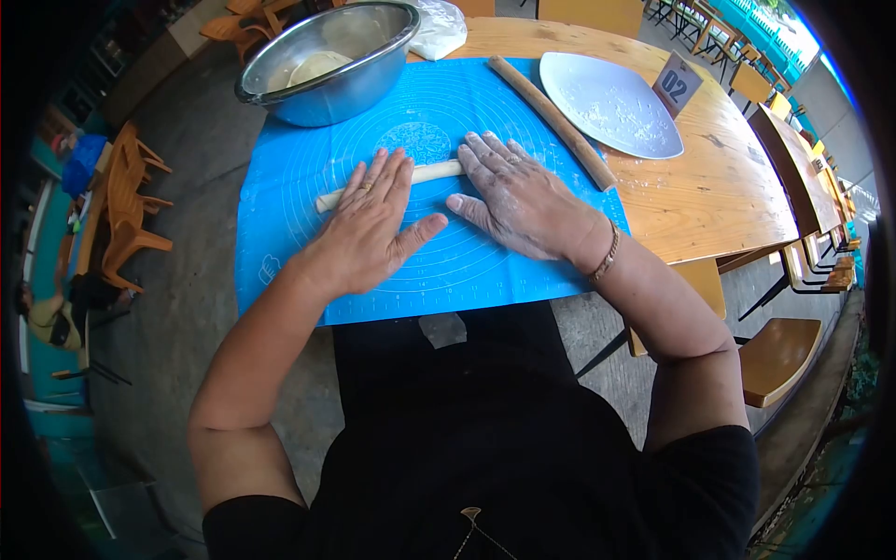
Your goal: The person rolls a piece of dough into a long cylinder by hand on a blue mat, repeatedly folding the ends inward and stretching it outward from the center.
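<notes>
A long, thin rope of pale dough (436,172) lies across the blue mat (373,266), its left end showing past my fingers. My left hand (369,224) rests flat over the left part of the rope, fingers stretched and thumb apart. Over the right part lies my right hand (518,198), palm down with its fingers spread and dusted with flour. The rope's right end is hidden under that hand. Between the two hands the dough is visible. A patch of flour (413,143) marks the mat just beyond the rope.
A metal bowl (341,93) holding dough (317,68) stands at the back left, beside a plastic bag (437,30). A wooden rolling pin (553,121) lies right of my right hand, near a floured white plate (611,105) and a number card (677,84).
</notes>
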`<state>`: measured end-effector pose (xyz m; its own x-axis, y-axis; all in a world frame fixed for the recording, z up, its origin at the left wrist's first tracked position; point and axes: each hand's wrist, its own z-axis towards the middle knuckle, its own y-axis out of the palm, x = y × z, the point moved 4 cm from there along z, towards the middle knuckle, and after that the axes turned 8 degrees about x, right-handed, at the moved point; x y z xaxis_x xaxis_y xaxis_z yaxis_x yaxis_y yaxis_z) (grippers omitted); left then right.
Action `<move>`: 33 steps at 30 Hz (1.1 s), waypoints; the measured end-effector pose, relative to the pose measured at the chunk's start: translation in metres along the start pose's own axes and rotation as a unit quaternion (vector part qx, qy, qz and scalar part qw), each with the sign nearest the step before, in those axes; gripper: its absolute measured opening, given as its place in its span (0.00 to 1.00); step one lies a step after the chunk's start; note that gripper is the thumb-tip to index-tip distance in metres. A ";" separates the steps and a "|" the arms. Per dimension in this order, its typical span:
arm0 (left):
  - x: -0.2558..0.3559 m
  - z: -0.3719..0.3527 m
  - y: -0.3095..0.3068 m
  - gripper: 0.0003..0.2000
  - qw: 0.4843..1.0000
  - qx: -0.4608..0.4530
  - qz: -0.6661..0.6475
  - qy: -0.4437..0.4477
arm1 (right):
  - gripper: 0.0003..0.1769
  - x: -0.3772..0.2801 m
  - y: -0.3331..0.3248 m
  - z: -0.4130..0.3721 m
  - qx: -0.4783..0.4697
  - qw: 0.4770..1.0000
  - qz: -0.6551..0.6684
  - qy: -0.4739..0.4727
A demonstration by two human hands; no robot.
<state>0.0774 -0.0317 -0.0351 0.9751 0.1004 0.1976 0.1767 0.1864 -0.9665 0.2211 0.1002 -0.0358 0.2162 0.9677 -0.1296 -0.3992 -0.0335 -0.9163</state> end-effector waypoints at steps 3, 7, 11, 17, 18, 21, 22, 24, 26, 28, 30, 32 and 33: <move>-0.017 0.020 0.000 0.48 1.000 -0.005 0.020 -0.016 | 0.47 0.016 0.011 0.024 -0.038 0.999 0.000 0.017; -0.026 0.029 -0.010 0.47 0.998 0.000 -0.013 -0.057 | 0.48 0.024 0.008 0.034 -0.045 0.998 0.013 0.039; -0.005 -0.002 -0.018 0.46 0.998 0.025 0.052 -0.020 | 0.47 0.008 -0.009 0.006 0.012 1.000 0.006 0.000; -0.011 -0.009 0.004 0.47 0.995 0.060 0.058 0.056 | 0.46 0.002 0.002 -0.004 0.004 0.999 -0.039 -0.020; -0.016 -0.001 0.001 0.49 0.998 0.045 0.027 0.027 | 0.46 0.006 0.004 0.002 0.007 0.999 -0.044 -0.011; -0.028 0.018 0.000 0.51 1.000 0.023 0.007 -0.011 | 0.46 0.022 0.015 0.024 -0.007 0.999 -0.042 0.017; -0.032 0.022 0.000 0.50 0.999 0.017 0.018 -0.024 | 0.46 0.024 0.013 0.033 -0.007 0.999 -0.042 0.017; -0.036 0.029 -0.004 0.42 0.998 0.045 0.026 -0.042 | 0.44 0.032 0.015 0.048 -0.096 0.993 -0.043 0.050; -0.044 0.036 -0.008 0.34 0.995 0.073 0.032 -0.058 | 0.31 0.043 0.025 0.052 0.014 0.999 -0.024 0.028; -0.058 0.038 -0.016 0.18 0.995 0.094 -0.001 -0.020 | 0.19 0.044 0.012 0.059 -0.015 0.999 -0.007 0.050; -0.067 0.032 -0.024 0.14 0.994 0.112 0.010 -0.010 | 0.15 0.048 0.009 0.058 0.019 0.999 -0.005 0.029; -0.068 0.027 -0.028 0.09 0.991 0.130 0.020 -0.003 | 0.10 0.050 0.006 0.054 0.050 0.999 -0.002 0.005; -0.065 0.025 -0.032 0.09 0.994 0.108 0.002 -0.018 | 0.10 0.050 0.002 0.052 0.044 0.999 0.017 -0.002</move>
<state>0.0047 -0.0200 -0.0130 0.9697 0.1348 0.2039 0.1370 0.3909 -0.9102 0.1842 0.1611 -0.0244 0.1985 0.9672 -0.1587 -0.4834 -0.0442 -0.8743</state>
